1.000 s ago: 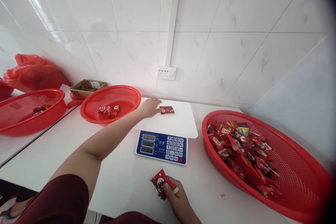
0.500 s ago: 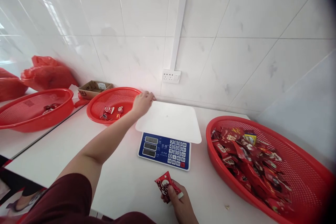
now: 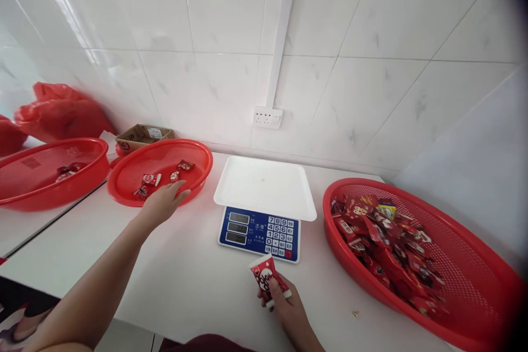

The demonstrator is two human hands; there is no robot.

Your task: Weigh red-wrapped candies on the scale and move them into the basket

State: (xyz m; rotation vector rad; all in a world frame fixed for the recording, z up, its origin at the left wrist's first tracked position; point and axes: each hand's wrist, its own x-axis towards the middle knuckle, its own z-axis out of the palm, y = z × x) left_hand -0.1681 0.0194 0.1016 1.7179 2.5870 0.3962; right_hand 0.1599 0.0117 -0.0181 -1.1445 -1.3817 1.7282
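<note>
My right hand [image 3: 284, 300] is closed on a red and white snack packet [image 3: 266, 275] with white lettering, held just in front of the scale. My left hand [image 3: 165, 201] reaches over the near rim of a round red plastic basket [image 3: 202, 148], fingers stretched out and seemingly with nothing in them. A few small wrapped snacks lie in that basket, among them a dark red packet [image 3: 185, 165] and a red and white packet [image 3: 151, 179]. Between the baskets stands a digital scale [image 3: 259, 234] with a bare white pan [image 3: 264, 187].
A larger red basket [image 3: 350, 280], heaped with red snack packets [image 3: 388, 247], stands on the right. Farther left are another red basket [image 3: 88, 190], a cardboard box [image 3: 142, 136] and red plastic bags [image 3: 61, 115]. A tiny gold scrap [image 3: 355, 314] lies on the white table [image 3: 185, 291].
My left hand has moved from beside the scale pan's back left corner to the basket's near side. The basket sits farther left, and a dark red packet now shows inside it.
</note>
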